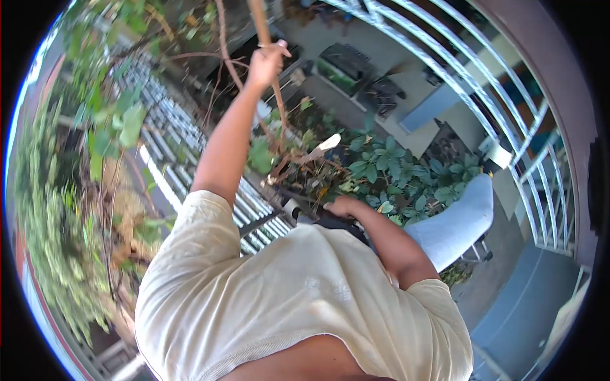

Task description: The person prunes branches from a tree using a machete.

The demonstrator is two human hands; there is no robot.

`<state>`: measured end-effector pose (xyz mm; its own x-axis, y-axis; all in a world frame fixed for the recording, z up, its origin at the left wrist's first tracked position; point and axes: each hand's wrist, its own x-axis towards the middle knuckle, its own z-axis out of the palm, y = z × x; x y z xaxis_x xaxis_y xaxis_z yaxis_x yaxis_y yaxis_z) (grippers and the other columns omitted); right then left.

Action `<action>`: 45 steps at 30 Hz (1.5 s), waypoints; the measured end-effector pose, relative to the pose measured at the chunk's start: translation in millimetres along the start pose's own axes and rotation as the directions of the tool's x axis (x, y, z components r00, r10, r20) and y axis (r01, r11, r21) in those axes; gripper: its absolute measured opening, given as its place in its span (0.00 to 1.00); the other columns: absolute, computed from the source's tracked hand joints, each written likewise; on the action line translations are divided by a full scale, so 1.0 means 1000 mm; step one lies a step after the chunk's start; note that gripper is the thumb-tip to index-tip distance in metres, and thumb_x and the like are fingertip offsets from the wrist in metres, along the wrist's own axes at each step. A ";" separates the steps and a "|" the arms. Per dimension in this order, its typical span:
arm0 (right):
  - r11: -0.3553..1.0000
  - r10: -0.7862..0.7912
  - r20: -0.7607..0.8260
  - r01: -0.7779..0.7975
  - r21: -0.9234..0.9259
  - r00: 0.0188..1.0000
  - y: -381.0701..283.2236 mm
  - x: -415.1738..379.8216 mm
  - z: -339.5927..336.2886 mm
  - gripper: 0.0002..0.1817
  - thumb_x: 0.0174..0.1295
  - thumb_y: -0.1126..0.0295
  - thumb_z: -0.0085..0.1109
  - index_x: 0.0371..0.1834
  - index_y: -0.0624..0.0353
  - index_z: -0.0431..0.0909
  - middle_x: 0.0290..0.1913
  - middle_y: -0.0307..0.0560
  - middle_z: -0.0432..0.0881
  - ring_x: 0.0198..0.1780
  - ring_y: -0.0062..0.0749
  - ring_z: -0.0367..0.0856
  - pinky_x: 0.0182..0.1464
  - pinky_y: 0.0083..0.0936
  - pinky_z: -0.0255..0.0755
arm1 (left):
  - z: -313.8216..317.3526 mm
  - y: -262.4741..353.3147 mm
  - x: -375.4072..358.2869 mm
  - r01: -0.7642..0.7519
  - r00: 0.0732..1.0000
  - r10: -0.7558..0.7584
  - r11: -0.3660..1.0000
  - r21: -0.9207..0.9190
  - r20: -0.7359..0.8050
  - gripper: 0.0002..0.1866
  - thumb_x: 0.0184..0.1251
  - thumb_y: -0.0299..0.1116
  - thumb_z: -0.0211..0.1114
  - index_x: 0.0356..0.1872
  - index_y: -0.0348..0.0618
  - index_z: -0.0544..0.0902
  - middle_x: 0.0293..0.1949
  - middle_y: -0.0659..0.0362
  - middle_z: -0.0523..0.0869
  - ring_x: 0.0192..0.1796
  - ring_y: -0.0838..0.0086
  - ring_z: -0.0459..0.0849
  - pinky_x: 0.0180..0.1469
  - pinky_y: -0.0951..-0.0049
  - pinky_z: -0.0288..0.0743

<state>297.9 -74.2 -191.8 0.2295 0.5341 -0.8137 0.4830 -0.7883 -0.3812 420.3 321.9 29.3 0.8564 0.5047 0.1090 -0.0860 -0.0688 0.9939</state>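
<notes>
My left hand (267, 65) is raised at the top middle, its fingers wrapped round a thin brown branch (278, 101) that runs down toward the plants. Low by my waist, my right hand (344, 206) is closed beside a dark object (340, 223); what it grips is mostly hidden, and I cannot make out its kind. Between the hands lies a cut branch stub (324, 147) with a pale end, among twigs and dry leaves. Close by my right hand grows a dark-leaved green plant (391, 162).
A white slatted metal railing (171, 146) runs beneath my left arm. Leafy vines (117, 136) hang at the left. White curved metal bars (457, 73) stand at the upper right, and a pale grey rounded surface (460, 219) is beside my right arm.
</notes>
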 end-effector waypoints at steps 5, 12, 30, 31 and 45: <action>0.813 0.150 0.203 -0.237 0.531 0.968 -0.002 0.009 0.008 0.35 0.77 0.35 0.48 0.39 0.60 0.83 0.26 0.49 0.79 0.21 0.36 0.77 0.23 0.38 0.71 | -0.189 0.003 -0.074 0.027 0.944 -0.046 0.998 -0.062 -0.326 0.30 0.89 0.54 0.48 0.39 0.37 0.84 0.17 0.72 0.56 0.18 0.82 0.55 0.26 0.73 0.58; 0.434 0.094 0.323 -0.331 0.838 0.942 -0.063 0.030 0.017 0.35 0.76 0.29 0.47 0.45 0.57 0.73 0.20 0.38 0.69 0.16 0.24 0.64 0.18 0.29 0.62 | -0.282 -0.008 -0.160 -0.092 0.893 -0.045 0.956 -0.278 -0.448 0.29 0.89 0.54 0.44 0.42 0.37 0.81 0.15 0.71 0.53 0.17 0.80 0.52 0.28 0.72 0.56; 0.661 0.300 0.362 -0.465 0.589 0.883 -0.144 0.215 0.041 0.45 0.73 0.23 0.41 0.41 0.59 0.85 0.29 0.56 0.85 0.26 0.51 0.86 0.31 0.45 0.79 | -0.349 -0.044 -0.188 -0.048 0.804 -0.132 0.958 -0.284 -0.580 0.25 0.89 0.52 0.47 0.35 0.44 0.76 0.15 0.71 0.55 0.17 0.80 0.51 0.25 0.73 0.53; 0.821 0.233 0.237 -0.321 0.472 0.943 -0.146 0.202 0.041 0.45 0.74 0.24 0.39 0.29 0.60 0.81 0.21 0.51 0.80 0.15 0.42 0.78 0.18 0.40 0.70 | -0.340 -0.038 -0.187 0.030 0.836 -0.187 0.954 -0.297 -0.516 0.25 0.88 0.54 0.47 0.33 0.46 0.76 0.15 0.71 0.56 0.16 0.80 0.51 0.24 0.73 0.52; 0.597 0.286 0.094 -0.254 0.761 0.954 -0.142 0.120 -0.051 0.38 0.73 0.25 0.46 0.38 0.54 0.73 0.19 0.36 0.67 0.14 0.27 0.67 0.16 0.28 0.59 | -0.345 -0.013 -0.205 -0.445 0.664 0.036 0.821 -0.357 -0.747 0.28 0.86 0.61 0.50 0.32 0.48 0.76 0.16 0.70 0.56 0.18 0.80 0.48 0.25 0.72 0.51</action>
<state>300.3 117.2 -212.9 0.2774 0.2553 -0.9262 -0.4125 -0.8390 -0.3548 70.1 516.0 -0.3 0.1858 0.9753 0.1194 -0.6335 0.0260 0.7733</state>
